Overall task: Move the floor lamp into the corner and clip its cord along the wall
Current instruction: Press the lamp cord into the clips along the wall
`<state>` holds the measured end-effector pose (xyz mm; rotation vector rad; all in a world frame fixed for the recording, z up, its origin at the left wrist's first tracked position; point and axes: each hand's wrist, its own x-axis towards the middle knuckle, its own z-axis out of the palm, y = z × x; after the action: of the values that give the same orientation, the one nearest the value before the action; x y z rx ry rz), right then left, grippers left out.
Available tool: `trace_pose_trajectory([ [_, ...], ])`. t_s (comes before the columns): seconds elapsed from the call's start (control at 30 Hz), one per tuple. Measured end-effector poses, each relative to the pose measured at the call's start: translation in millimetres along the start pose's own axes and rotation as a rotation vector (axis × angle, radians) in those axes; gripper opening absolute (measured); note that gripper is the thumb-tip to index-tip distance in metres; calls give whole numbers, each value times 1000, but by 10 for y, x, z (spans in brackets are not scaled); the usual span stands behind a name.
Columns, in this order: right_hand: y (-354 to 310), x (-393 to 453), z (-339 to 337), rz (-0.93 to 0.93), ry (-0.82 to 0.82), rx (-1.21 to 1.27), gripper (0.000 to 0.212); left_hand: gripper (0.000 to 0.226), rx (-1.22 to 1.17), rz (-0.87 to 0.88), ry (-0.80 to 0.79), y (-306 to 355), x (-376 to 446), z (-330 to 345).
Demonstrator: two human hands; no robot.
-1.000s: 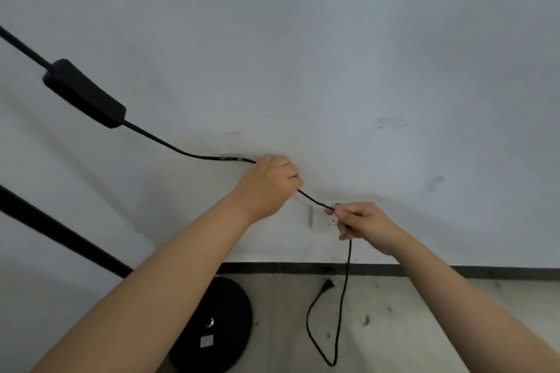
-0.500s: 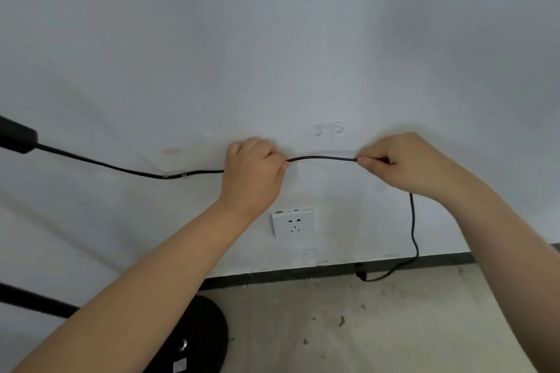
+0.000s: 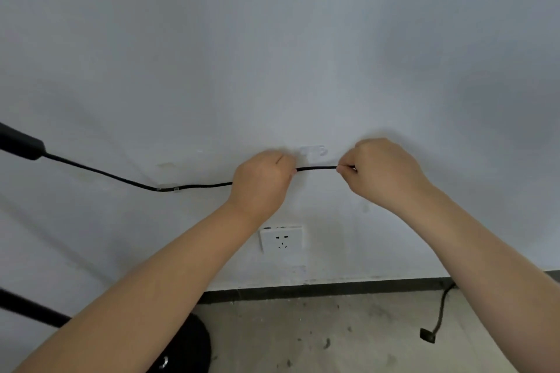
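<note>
A thin black lamp cord [image 3: 316, 168] runs along the white wall from an inline switch box [image 3: 21, 145] at the left. It passes through a clear clip [image 3: 175, 189] stuck to the wall. My left hand [image 3: 262, 183] and my right hand [image 3: 378, 172] each pinch the cord and hold a short stretch taut just below a second clear clip [image 3: 313, 151]. The plug [image 3: 427, 335] dangles near the floor at the right. The lamp's black round base [image 3: 194, 345] and its pole [image 3: 27, 307] show at the bottom left.
A white wall socket [image 3: 281, 239] sits below my hands. A dark baseboard [image 3: 333, 286] runs along the foot of the wall above a scuffed concrete floor [image 3: 333, 333].
Both hands have risen with the cord from beside the socket to just under the second clip. The right hand slid along the cord to the right, and the plug swung right.
</note>
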<state>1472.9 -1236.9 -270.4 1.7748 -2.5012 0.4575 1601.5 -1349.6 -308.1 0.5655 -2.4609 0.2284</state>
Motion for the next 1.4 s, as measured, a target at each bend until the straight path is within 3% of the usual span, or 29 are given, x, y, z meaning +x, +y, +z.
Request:
trace_pose_trajectory([
  [0.1, -41, 65, -70, 11, 46, -31, 28, 27, 38, 4, 7, 63, 80, -34],
  [0.23, -77, 173, -136, 47, 50, -27, 41, 32, 47, -10, 27, 83, 129, -46],
  [0.37, -124, 245, -185, 17, 110, 0, 18, 40, 129, -10, 24, 117, 147, -63],
  [0.5, -59, 291, -189, -30, 183, 28, 19, 41, 115, 69, 82, 102, 149, -55],
  [0.73, 232, 221, 37, -44, 340, 312, 13, 39, 216, 205, 78, 90, 217, -139],
  [1.0, 498, 27, 328, 54, 482, 611, 6, 22, 73, 219, 86, 144, 275, -75],
  [1.23, 841, -236, 568, 233, 323, 1002, 13, 23, 113, 193, 102, 334, 315, 51],
  [1.33, 1035, -429, 706, 307, 253, 1104, 19, 20, 192, 162, 214, 386, 282, 118],
  [1.4, 1128, -559, 823, 354, 223, 1147, 22, 17, 121, 216, 273, 473, 210, 223],
])
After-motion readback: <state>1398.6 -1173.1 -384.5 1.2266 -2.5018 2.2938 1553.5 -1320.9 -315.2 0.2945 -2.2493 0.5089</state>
